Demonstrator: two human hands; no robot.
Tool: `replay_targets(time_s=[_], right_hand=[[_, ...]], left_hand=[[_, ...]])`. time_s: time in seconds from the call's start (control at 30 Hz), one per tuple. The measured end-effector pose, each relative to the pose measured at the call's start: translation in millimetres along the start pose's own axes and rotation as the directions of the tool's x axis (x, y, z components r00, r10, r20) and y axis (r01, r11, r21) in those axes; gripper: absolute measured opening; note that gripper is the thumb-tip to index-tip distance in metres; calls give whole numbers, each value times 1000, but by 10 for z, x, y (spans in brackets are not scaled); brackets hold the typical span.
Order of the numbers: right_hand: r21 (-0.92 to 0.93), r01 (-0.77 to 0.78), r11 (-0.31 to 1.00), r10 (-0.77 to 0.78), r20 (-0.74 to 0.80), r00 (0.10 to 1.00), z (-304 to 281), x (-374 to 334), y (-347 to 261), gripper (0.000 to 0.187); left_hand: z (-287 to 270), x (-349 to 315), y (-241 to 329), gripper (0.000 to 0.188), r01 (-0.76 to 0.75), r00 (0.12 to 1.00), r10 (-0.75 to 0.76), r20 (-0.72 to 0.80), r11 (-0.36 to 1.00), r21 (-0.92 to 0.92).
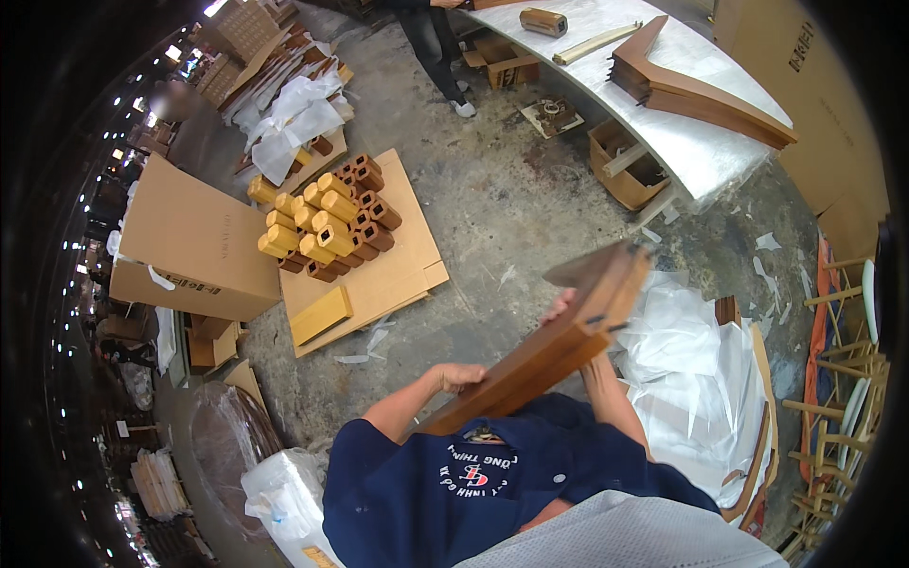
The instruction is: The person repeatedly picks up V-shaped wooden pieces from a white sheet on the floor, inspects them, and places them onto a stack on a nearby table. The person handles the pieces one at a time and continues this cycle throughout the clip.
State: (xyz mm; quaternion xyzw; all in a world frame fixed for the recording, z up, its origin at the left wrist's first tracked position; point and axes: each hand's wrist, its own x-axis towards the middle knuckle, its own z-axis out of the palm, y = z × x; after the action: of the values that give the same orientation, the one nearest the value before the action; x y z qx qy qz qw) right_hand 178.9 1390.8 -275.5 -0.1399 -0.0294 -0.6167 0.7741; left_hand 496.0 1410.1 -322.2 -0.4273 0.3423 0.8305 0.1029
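Note:
Across my chest I hold an angled brown wooden furniture piece (544,364), which looks like a stack of matching V-shaped parts. My left hand (461,377) is closed round its lower left end. Near the bend, my right hand (561,305) grips it from the far side, and only some of those fingers show. The piece is tilted, its upper right end raised and slightly blurred. A similar brown angled stack (701,95) lies on the white-covered table (701,156) at the far right.
Yellow and brown wooden blocks (327,222) stand on a cardboard sheet (417,256) to the left, beside a large carton (199,241). White wrapping foam (677,360) lies at my right. Another person (431,47) stands beyond, near the table. Chair frames (838,379) line the right edge.

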Motion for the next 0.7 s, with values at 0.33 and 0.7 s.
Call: replay_targets(time_s=[0.33, 0.7], right_hand=[[-278, -537, 796, 558, -7, 830, -89, 2168, 377, 112], [-622, -588, 517, 856, 382, 348, -91, 3584, 85, 102]], left_hand=[[-1156, 166, 2123, 81, -633, 765, 627, -145, 694, -342], [-1895, -157, 3952, 96, -546, 780, 556, -289, 378, -747]])
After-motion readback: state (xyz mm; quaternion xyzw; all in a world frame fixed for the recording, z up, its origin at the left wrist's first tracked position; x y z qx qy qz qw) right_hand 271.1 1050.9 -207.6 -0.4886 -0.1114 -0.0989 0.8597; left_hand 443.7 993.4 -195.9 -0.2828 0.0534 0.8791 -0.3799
